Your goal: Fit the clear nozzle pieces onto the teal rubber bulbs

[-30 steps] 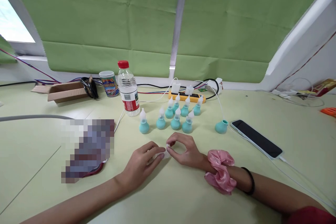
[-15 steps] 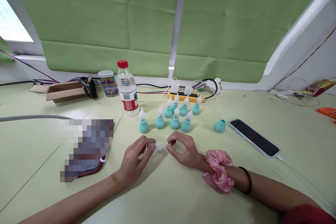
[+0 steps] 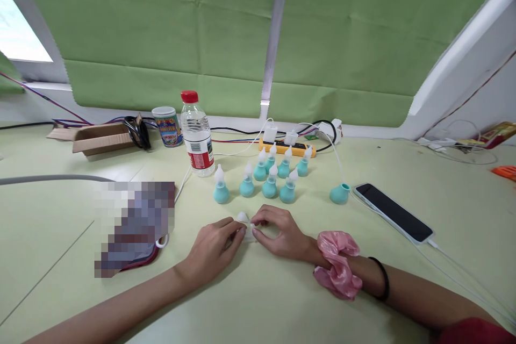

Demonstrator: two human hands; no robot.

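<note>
A translucent nozzle piece (image 3: 242, 216) is pinched between the thumb and fingers of my left hand (image 3: 215, 244), low over the table. My right hand (image 3: 280, 231) has come up against it, its thumb and forefinger closed on a small white piece (image 3: 252, 225). Fingers partly cover both pieces, so I cannot tell how they fit. Beyond my hands stand several teal squeeze bulbs with translucent nozzles, one of them the leftmost bulb (image 3: 221, 193). A teal bulb without a nozzle (image 3: 339, 194), its mouth open, sits to the right.
A red-capped water bottle (image 3: 197, 142) stands behind on the left, near a can (image 3: 166, 128) and an open cardboard box (image 3: 102, 141). A yellow power strip (image 3: 287, 148) lies at the back. On the right a phone (image 3: 393, 212) is plugged into a white cable.
My hands have drawn together, and the small white piece in my right hand now meets the nozzle piece. The nozzle piece has turned more upright. The standing bulbs have stayed put.
</note>
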